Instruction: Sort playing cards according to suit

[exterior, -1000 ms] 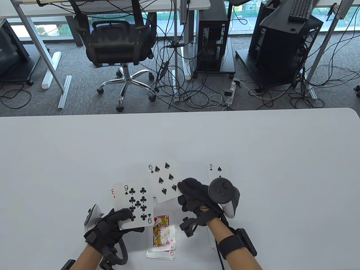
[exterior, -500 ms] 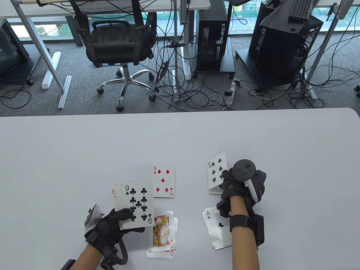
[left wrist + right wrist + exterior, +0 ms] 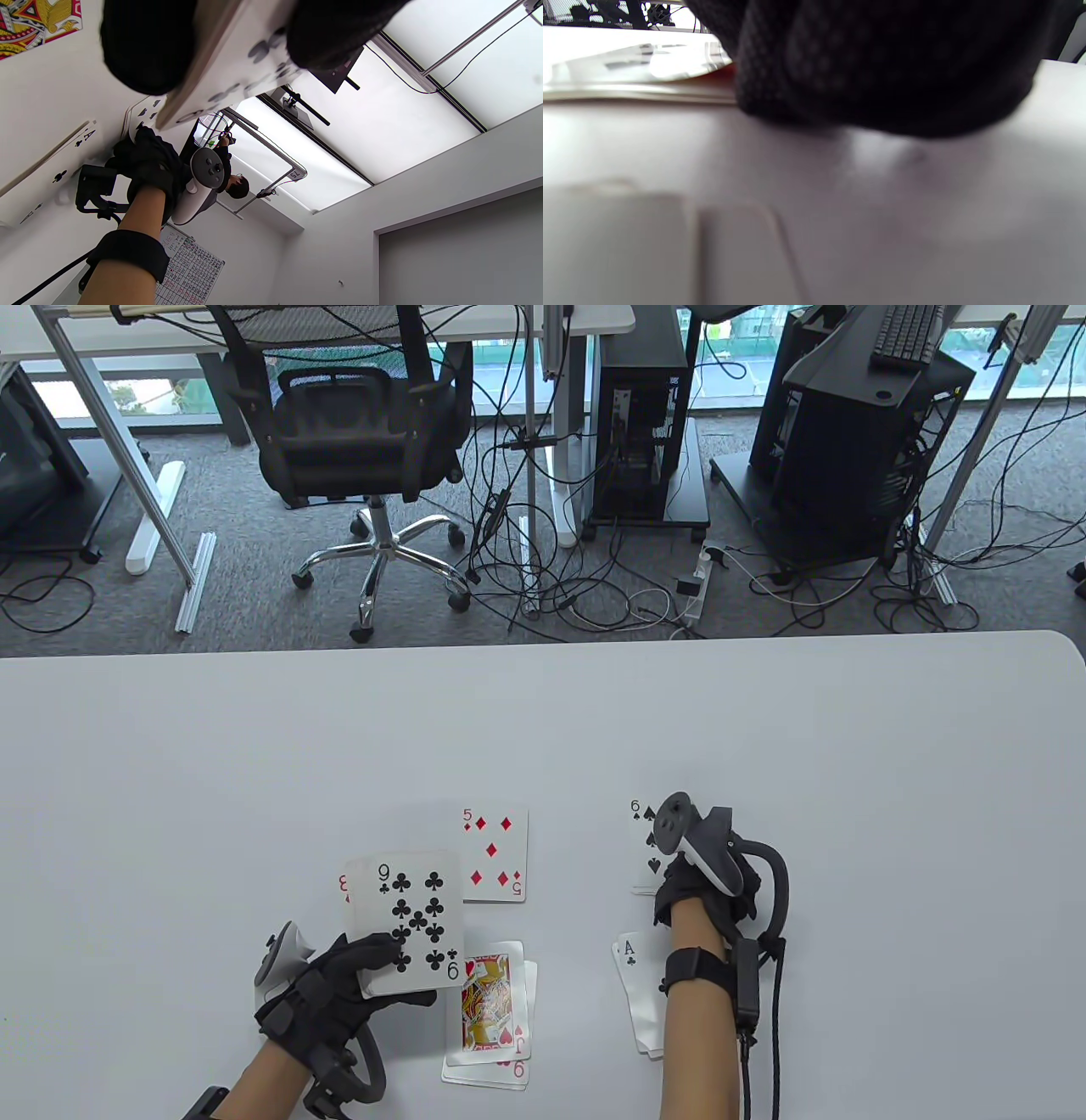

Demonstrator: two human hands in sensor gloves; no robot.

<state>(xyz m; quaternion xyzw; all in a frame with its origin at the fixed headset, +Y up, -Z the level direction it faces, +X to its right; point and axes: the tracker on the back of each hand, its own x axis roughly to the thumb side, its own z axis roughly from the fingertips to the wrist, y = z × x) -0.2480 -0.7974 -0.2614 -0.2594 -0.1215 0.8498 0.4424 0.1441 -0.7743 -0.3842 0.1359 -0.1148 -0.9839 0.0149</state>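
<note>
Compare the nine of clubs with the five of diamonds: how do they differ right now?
The black-pipped nine of clubs is gripped by the left hand; the red-pipped five of diamonds lies flat on the white table, untouched. The nine fronts a held stack. Both are face up.

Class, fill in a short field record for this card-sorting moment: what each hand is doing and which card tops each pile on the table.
left hand: holds a fan of cards, nine of clubs in front
right hand: rests on the six of spades, palm down
diamond pile: five of diamonds on top
heart pile: jack of hearts on top
club pile: ace of clubs on top, partly hidden by the right forearm
surface: white table
</note>
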